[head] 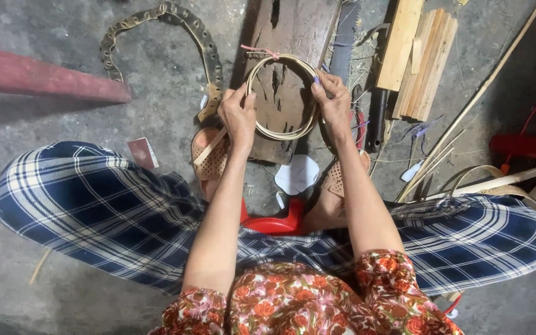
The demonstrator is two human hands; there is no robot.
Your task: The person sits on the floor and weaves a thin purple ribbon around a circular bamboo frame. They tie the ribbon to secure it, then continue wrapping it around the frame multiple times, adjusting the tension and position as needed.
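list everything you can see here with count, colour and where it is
bamboo hoop: one, tan, held over the plank, pink tie on top
wooden plank: one, dark brown, top centre
perforated strip: one, grey-brown, curved, top left
wood slats: a bundle, pale, top right
bamboo strips: several, tan, right floor
red stool: one, between the knees
sandals: two, tan, on the feet
red beam: one, left
left hand: grips hoop's left side
right hand: grips hoop's right side
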